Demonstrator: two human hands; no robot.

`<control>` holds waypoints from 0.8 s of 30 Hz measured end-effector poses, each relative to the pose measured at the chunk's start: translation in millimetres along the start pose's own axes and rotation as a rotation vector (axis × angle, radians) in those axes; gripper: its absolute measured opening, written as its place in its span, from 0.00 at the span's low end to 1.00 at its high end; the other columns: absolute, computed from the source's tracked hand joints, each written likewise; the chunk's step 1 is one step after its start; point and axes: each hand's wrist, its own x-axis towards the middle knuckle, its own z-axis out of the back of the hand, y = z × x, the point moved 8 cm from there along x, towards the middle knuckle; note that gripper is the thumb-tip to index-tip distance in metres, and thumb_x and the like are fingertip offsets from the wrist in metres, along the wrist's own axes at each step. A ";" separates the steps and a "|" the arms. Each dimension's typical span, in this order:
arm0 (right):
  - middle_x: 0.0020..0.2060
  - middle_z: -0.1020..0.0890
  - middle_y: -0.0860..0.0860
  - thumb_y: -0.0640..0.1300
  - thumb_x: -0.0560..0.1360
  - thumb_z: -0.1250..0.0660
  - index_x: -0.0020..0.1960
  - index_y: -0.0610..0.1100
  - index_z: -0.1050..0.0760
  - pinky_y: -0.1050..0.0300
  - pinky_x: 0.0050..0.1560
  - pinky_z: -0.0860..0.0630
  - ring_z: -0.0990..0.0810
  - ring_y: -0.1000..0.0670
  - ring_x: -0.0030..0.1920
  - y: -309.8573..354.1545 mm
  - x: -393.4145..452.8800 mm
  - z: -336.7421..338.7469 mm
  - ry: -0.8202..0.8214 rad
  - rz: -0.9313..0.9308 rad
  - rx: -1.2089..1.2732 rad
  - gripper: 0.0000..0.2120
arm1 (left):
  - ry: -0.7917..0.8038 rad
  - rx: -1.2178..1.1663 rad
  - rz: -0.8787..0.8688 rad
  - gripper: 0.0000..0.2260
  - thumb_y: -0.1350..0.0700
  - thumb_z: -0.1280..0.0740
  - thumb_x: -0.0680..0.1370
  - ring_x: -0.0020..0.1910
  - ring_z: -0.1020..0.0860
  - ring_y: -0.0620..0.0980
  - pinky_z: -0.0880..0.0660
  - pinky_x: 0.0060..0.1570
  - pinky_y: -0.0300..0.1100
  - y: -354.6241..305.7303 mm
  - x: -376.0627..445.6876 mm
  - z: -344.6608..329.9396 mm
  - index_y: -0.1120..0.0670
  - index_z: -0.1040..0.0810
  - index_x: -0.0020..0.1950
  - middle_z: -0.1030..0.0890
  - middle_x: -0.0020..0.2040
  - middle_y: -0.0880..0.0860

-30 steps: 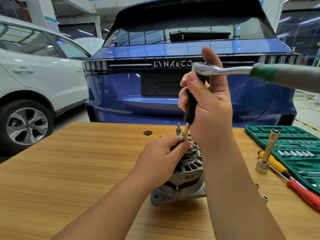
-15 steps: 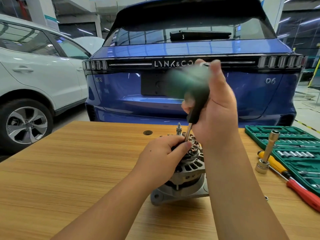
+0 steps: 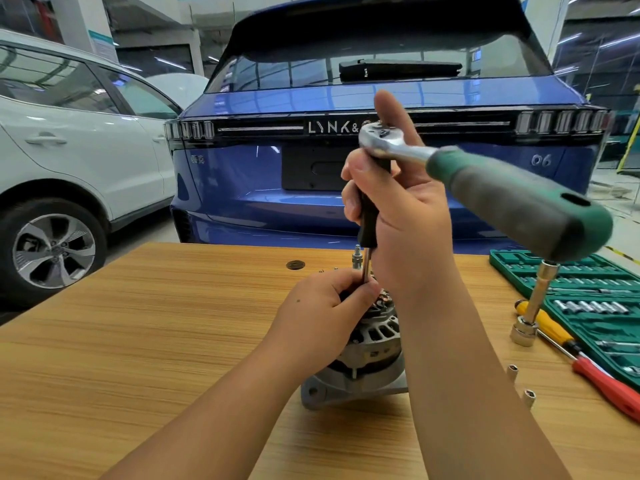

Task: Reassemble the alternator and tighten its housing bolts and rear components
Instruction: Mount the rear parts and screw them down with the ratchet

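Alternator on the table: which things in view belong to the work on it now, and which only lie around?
In use:
- alternator, steadied by the left hand
- ratchet wrench on a black-handled driver, which the right hand grips

Lying about:
- green socket set
- extension bar with socket
- red and yellow screwdrivers
- two loose sockets

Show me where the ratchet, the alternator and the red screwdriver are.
ratchet (image 3: pixel 512 192), head view, on its green handle.
alternator (image 3: pixel 375 336), head view, on its slotted metal housing.
red screwdriver (image 3: pixel 606 388), head view, on its red handle.
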 end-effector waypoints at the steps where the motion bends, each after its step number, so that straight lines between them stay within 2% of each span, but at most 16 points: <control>1: 0.37 0.27 0.46 0.32 0.78 0.36 0.73 0.44 0.35 0.55 0.35 0.34 0.33 0.46 0.33 0.4 2.6 -2.0 0.012 -0.058 0.013 0.25 | 0.000 0.000 0.005 0.09 0.41 0.39 0.82 0.46 0.21 0.37 0.21 0.47 0.47 0.0 0.1 0.1 0.38 0.19 0.54 0.17 0.45 0.37; 2: 0.36 0.28 0.44 0.37 0.77 0.36 0.72 0.43 0.35 0.52 0.34 0.36 0.34 0.45 0.32 0.2 4.9 -3.8 0.024 -0.127 0.056 0.24 | 0.001 0.002 0.006 0.09 0.42 0.39 0.82 0.46 0.21 0.38 0.20 0.47 0.49 -0.3 0.2 -0.1 0.38 0.18 0.53 0.17 0.44 0.38; 4: 0.36 0.29 0.42 0.43 0.78 0.45 0.69 0.41 0.34 0.50 0.33 0.41 0.36 0.45 0.32 1.5 7.0 -6.9 0.034 -0.212 0.216 0.20 | 0.002 0.008 0.001 0.09 0.42 0.38 0.83 0.45 0.21 0.40 0.21 0.47 0.50 -0.9 0.4 -0.3 0.38 0.19 0.50 0.18 0.43 0.39; 7: 0.35 0.30 0.42 0.49 0.82 0.58 0.61 0.42 0.33 0.51 0.32 0.42 0.37 0.46 0.32 -0.4 4.8 -7.7 0.036 -0.252 0.303 0.20 | -0.001 0.018 -0.012 0.08 0.42 0.38 0.83 0.44 0.22 0.38 0.23 0.43 0.45 -1.4 0.3 0.3 0.36 0.21 0.46 0.19 0.43 0.37; 8: 0.35 0.30 0.42 0.51 0.82 0.58 0.60 0.42 0.33 0.52 0.32 0.41 0.36 0.46 0.32 -3.1 4.8 -6.6 0.031 -0.263 0.299 0.20 | -0.001 0.016 -0.016 0.09 0.42 0.38 0.83 0.44 0.22 0.38 0.25 0.42 0.44 -1.3 0.3 0.4 0.36 0.21 0.46 0.19 0.43 0.37; 11: 0.35 0.28 0.46 0.54 0.73 0.39 0.50 0.44 0.28 0.59 0.29 0.35 0.32 0.48 0.29 -8.7 1.1 1.4 -0.051 -0.231 0.269 0.14 | 0.007 0.024 -0.016 0.08 0.41 0.38 0.83 0.45 0.22 0.37 0.25 0.42 0.43 -0.5 0.3 -0.3 0.37 0.20 0.49 0.18 0.44 0.37; 13: 0.32 0.29 0.50 0.50 0.75 0.30 0.42 0.45 0.25 0.62 0.29 0.36 0.35 0.51 0.29 -7.6 -1.4 16.0 -0.145 -0.131 0.119 0.09 | 0.011 0.044 -0.020 0.09 0.41 0.38 0.82 0.46 0.22 0.36 0.22 0.46 0.45 -0.3 0.8 -1.2 0.38 0.19 0.54 0.18 0.45 0.37; 14: 0.31 0.30 0.51 0.47 0.77 0.28 0.41 0.45 0.24 0.63 0.29 0.37 0.36 0.52 0.29 -8.9 -1.7 21.6 -0.178 -0.108 0.086 0.09 | 0.011 0.050 -0.019 0.10 0.41 0.39 0.82 0.47 0.22 0.36 0.21 0.47 0.45 -0.3 1.1 -1.1 0.38 0.19 0.56 0.18 0.46 0.36; 16: 0.31 0.29 0.52 0.45 0.78 0.29 0.43 0.46 0.23 0.65 0.29 0.34 0.35 0.53 0.29 -13.9 1.0 25.3 -0.162 -0.106 0.096 0.06 | 0.016 0.054 -0.016 0.10 0.40 0.39 0.82 0.47 0.22 0.36 0.21 0.47 0.45 0.4 1.1 -1.1 0.38 0.19 0.56 0.18 0.46 0.36; 18: 0.35 0.25 0.52 0.44 0.79 0.32 0.52 0.48 0.22 0.64 0.32 0.31 0.31 0.53 0.31 -15.3 4.3 16.2 -0.053 -0.091 0.158 0.02 | 0.018 0.040 -0.009 0.08 0.40 0.38 0.82 0.47 0.22 0.35 0.22 0.47 0.44 2.2 1.4 -1.3 0.36 0.20 0.54 0.18 0.45 0.36; 21: 0.40 0.23 0.48 0.36 0.81 0.36 0.65 0.50 0.27 0.61 0.36 0.29 0.30 0.51 0.34 -14.2 1.5 8.2 0.021 0.019 0.138 0.15 | -0.005 0.003 0.018 0.08 0.41 0.39 0.82 0.47 0.22 0.34 0.21 0.48 0.45 4.8 1.3 -1.2 0.36 0.20 0.54 0.18 0.46 0.34; 24: 0.41 0.25 0.47 0.32 0.81 0.37 0.66 0.52 0.28 0.61 0.36 0.28 0.30 0.51 0.35 -9.4 1.8 3.2 0.030 0.090 0.082 0.20 | -0.011 0.011 0.022 0.10 0.42 0.39 0.83 0.47 0.22 0.35 0.20 0.50 0.47 2.3 0.2 -1.6 0.37 0.19 0.56 0.18 0.46 0.36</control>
